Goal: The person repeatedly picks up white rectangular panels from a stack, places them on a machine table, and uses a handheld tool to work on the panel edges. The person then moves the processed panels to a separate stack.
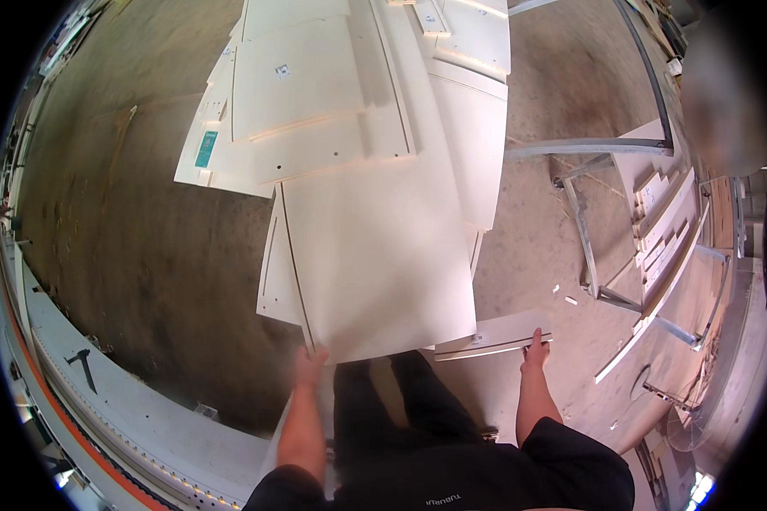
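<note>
A large white panel [383,255] with a dark groove along its left side lies on top of a pile of other panels, its near end toward me. At its near left corner is my left hand [311,364], slightly blurred, with the fingers closed on the edge. My right hand [534,352] grips the right end of a narrow white board [494,336], which carries a small label and a dark groove along its near edge. The left end of this board lies beside the big panel's near right corner; whether they touch I cannot tell.
More white panels [315,77] are stacked beyond, one with a teal label [205,149]. Metal frame legs [584,230] stand at right, near a rack of white boards [660,230]. A long machine bed [136,417] runs along the lower left. Scraps [571,300] lie on the floor.
</note>
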Available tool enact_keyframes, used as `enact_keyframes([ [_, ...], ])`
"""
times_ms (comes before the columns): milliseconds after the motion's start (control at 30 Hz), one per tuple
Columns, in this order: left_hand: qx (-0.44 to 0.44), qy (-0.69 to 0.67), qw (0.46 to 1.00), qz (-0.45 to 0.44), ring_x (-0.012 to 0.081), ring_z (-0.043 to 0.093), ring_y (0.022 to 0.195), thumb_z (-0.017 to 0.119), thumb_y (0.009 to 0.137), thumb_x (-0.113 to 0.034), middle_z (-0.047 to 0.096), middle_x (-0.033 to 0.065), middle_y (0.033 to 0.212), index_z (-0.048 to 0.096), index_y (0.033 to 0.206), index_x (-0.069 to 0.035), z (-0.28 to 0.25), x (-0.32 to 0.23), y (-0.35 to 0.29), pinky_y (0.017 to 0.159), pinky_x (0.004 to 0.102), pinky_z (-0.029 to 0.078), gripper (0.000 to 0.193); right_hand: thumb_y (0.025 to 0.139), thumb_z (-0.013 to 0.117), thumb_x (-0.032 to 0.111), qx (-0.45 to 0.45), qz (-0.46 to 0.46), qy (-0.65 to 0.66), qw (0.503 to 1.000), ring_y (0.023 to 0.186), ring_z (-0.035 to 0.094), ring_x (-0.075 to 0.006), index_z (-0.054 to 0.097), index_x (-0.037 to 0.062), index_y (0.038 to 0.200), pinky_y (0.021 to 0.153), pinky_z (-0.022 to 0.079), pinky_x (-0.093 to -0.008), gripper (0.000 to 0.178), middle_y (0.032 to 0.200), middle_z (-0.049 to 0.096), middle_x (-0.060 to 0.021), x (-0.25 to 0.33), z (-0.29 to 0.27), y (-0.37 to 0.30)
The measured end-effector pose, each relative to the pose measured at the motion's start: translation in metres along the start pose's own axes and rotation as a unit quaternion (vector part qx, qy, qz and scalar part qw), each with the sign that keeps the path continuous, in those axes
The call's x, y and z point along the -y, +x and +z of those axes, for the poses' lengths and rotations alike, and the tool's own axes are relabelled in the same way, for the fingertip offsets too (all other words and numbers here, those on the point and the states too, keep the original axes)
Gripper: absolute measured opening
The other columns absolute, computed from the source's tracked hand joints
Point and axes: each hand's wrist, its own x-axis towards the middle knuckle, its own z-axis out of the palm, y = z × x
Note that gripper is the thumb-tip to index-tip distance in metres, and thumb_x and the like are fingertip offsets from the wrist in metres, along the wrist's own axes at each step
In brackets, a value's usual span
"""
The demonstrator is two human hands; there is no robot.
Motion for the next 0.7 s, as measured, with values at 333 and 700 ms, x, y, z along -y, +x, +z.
enact_keyframes([
  [333, 0.018, 0.031, 0.999, -0.027, 0.0285, 0.069, 0.108, 0.083, 0.085, -0.036, 0.072, 0.0175, 0.12, 0.062, 0.128, -0.001, 0.015, 0.072, -0.082, 0.092, 0.0414, 0.054, 0.06, 0.099, 0.071, 0.039, -0.041, -0.173, -0.009, 0.984, 0.101, 0.069, -0.0213, 0.058, 0.008, 0.136, 0.081, 0.057, -0.0395, 0.05, 0.118, 0.071, -0.0047, 0.018, -0.089, -0.013],
  [700, -0.058, 0.145, 0.988, -0.015, 0.0383, 0.064, 0.124, 0.076, 0.09, -0.035, 0.066, 0.0242, 0.134, 0.052, 0.143, 0.004, 0.029, 0.084, -0.119, 0.104, 0.0455, 0.051, 0.07, 0.1, 0.072, 0.026, 0.036, -0.365, -0.041, 0.929, 0.102, 0.07, -0.016, 0.067, 0.0012, 0.128, 0.082, 0.059, -0.0337, 0.038, 0.114, 0.073, -0.0101, 0.171, -0.095, -0.174],
])
